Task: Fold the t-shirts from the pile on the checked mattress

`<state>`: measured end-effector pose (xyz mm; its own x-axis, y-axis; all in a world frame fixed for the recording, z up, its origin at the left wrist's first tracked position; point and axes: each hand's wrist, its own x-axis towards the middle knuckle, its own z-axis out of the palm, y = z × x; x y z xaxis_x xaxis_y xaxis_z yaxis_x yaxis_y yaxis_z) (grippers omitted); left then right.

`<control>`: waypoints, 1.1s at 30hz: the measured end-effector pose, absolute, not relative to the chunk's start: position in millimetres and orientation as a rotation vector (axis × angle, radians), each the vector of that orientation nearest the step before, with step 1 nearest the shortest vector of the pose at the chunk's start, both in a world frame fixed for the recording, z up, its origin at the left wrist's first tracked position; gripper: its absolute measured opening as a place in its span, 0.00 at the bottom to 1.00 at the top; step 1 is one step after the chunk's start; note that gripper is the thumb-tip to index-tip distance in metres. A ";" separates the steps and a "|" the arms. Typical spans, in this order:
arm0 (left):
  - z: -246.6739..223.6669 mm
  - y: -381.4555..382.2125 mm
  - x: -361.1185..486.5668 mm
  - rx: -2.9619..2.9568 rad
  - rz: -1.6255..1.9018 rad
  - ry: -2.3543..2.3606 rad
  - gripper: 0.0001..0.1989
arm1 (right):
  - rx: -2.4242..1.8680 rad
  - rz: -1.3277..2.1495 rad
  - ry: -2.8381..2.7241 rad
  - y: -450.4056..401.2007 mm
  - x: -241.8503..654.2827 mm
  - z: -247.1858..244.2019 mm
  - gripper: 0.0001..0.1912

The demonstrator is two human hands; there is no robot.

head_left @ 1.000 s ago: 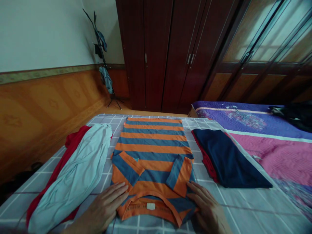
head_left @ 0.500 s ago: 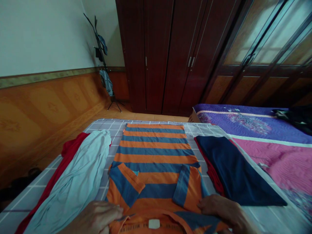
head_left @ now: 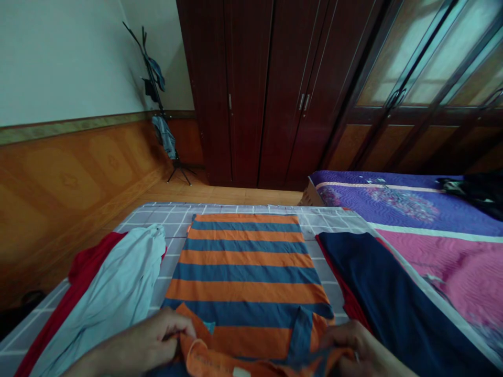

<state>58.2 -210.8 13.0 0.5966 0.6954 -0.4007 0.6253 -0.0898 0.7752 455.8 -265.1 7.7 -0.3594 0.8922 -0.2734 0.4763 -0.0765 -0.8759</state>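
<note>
An orange and blue striped T-shirt [head_left: 247, 272] lies spread on the grey checked bed cover, its body pointing away from me and its sleeves folded inward. Near the bottom of the view, my left hand [head_left: 165, 335] pinches the shirt at the left of the collar. On the other side my right hand [head_left: 349, 343] has its fingers closed on the fabric right of the collar. Between the hands the neckline is bunched and lifted, with a pale label inside. The shirt's nearest part falls below the view.
Left of the shirt lie a white garment [head_left: 121, 283] and a red one [head_left: 78, 293]. To the right is a folded navy garment [head_left: 393, 293] over red cloth. A purple and pink bed [head_left: 432, 225], a dark wardrobe [head_left: 251, 94] and a coat stand [head_left: 157, 99] stand beyond.
Both hands have closed on the shirt's collar area and raised it. The shoulder part has shifted toward the far side over the sleeves. The view has tilted slightly upward.
</note>
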 end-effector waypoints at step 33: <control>-68.7 23.0 67.6 1.484 1.136 1.258 0.19 | -2.235 0.446 -1.692 5.7 457.3 -60.7 0.15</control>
<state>67.6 23.0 -68.7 0.0768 0.9912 0.1081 0.2080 -0.1220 0.9705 457.3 5.7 -60.7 0.2576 0.9642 -0.0636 0.8704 -0.2601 -0.4180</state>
